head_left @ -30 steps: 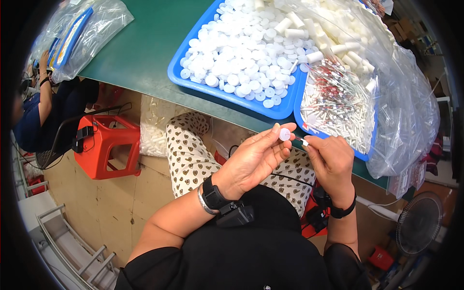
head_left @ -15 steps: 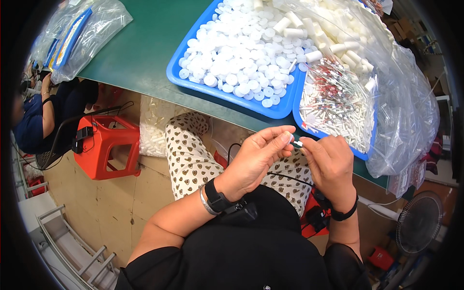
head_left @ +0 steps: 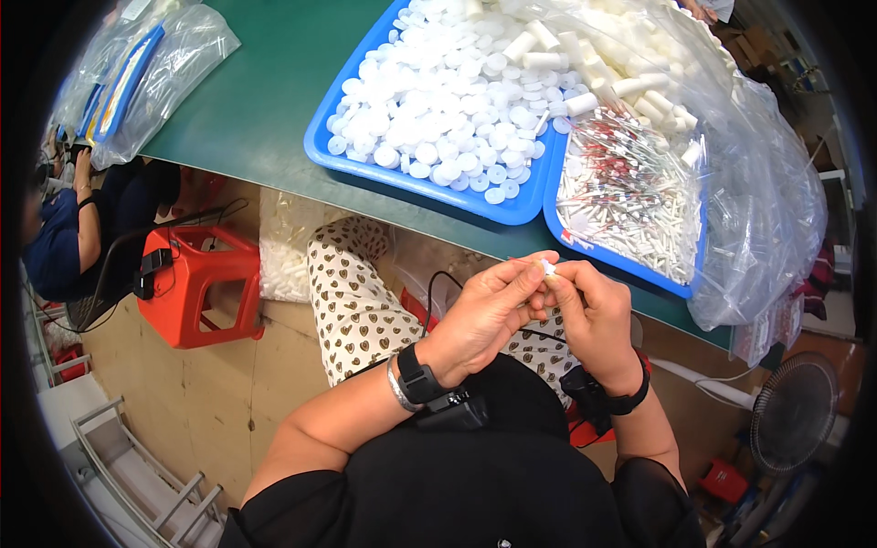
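My left hand (head_left: 493, 306) and my right hand (head_left: 598, 315) meet in front of the table edge, thumbs and forefingers pinched together. Between the fingertips shows a small white plastic piece (head_left: 547, 266), gripped from both sides; most of it is covered by the fingers. Just beyond my hands lies a blue tray (head_left: 429, 194) heaped with white translucent discs (head_left: 448, 100). To its right a smaller blue tray (head_left: 630, 272) holds many thin white pins (head_left: 630, 215), some with red and silvery parts.
A clear plastic bag (head_left: 763, 201) with white foam-like cylinders (head_left: 639, 84) leans over the trays on the green table (head_left: 260, 100). More bagged goods (head_left: 174, 82) lie far left, near another person's arm (head_left: 89, 224). A red stool (head_left: 196, 292) stands left, a fan (head_left: 795, 416) right.
My hands have come together at the fingertips, closing the gap between the pieces they held. The right hand has shifted left. The view has moved slightly.
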A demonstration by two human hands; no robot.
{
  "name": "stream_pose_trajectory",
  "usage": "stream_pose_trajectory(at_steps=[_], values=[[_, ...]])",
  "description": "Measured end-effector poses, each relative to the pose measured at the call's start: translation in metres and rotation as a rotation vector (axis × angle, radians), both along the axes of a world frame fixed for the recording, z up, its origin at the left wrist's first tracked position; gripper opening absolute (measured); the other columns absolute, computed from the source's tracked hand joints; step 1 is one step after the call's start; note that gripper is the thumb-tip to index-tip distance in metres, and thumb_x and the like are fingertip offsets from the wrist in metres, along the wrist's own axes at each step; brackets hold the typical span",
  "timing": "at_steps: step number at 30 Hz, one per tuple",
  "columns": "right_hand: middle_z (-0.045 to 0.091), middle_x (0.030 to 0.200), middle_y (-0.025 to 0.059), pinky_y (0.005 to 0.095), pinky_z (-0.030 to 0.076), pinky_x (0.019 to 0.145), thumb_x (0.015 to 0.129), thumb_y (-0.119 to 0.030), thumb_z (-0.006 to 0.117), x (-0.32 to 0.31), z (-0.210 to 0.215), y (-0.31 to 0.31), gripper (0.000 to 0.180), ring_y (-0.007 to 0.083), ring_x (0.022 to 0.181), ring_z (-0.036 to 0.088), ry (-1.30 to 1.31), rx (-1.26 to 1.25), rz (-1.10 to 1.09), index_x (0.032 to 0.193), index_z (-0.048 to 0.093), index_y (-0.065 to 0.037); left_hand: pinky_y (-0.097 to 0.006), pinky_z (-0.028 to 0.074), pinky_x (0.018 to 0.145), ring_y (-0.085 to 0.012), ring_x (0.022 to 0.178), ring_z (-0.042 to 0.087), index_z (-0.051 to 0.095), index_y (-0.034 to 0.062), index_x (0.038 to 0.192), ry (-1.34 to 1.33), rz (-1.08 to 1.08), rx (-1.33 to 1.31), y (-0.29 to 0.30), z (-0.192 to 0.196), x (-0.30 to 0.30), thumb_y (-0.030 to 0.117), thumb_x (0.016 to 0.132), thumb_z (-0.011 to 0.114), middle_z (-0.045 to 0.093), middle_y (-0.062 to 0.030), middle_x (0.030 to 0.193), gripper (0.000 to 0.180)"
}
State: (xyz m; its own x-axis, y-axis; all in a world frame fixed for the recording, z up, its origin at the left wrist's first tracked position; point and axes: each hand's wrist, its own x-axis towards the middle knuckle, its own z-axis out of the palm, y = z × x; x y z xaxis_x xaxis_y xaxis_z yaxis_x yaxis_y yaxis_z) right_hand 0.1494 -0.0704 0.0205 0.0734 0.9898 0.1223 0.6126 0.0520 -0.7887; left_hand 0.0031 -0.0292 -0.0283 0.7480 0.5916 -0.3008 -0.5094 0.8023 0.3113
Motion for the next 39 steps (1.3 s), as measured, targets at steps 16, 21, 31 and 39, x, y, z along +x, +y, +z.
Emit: stream_pose_trajectory(at_steps=[16, 21, 31, 39], values=[[0.06, 0.081, 0.0099, 0.0389, 0.048, 0.071, 0.078, -0.005, 0.066, 0.044, 0.013, 0.07, 0.005, 0.0273, 0.08, 0.06, -0.857, 0.241, 0.234, 0.082, 0.063, -0.004, -0.031, 0.054, 0.088, -0.018, 0.098, 0.065, 0.05, -0.0025, 0.129, 0.204, 0.111, 0.153, 0.014, 0.018, -0.007, 0.028, 0.103, 0.049, 0.064, -0.011, 0.105, 0.04], [0.06, 0.079, 0.0119, 0.039, 0.048, 0.066, 0.081, -0.005, 0.066, 0.048, 0.009, 0.072, 0.005, 0.0305, 0.073, 0.06, -0.669, 0.301, 0.216, 0.083, 0.062, -0.002, -0.033, 0.054, 0.09, -0.0216, 0.101, 0.065, 0.048, -0.0052, 0.131, 0.215, 0.207, 0.192, 0.022, 0.029, -0.009, 0.026, 0.103, 0.048, 0.063, -0.0141, 0.108, 0.042], [0.063, 0.077, 0.0037, 0.0237, 0.045, 0.059, 0.087, -0.004, 0.069, 0.055, 0.002, 0.054, 0.008, 0.0091, 0.065, 0.056, 0.059, 0.102, -0.025, 0.092, 0.065, 0.001, -0.035, 0.054, 0.092, -0.0251, 0.106, 0.064, 0.047, -0.0048, 0.132, 0.207, 0.363, 0.254, 0.05, 0.04, 0.0, 0.024, 0.102, 0.05, 0.062, -0.0148, 0.112, 0.042], [0.064, 0.076, 0.0026, 0.0222, 0.046, 0.059, 0.087, -0.004, 0.07, 0.047, 0.015, 0.041, 0.009, 0.0072, 0.066, 0.056, 0.094, 0.094, -0.036, 0.093, 0.066, 0.001, -0.035, 0.053, 0.093, -0.0257, 0.107, 0.064, 0.047, -0.0049, 0.13, 0.209, 0.324, 0.254, 0.047, 0.035, 0.009, 0.024, 0.101, 0.051, 0.063, -0.0148, 0.111, 0.041]])
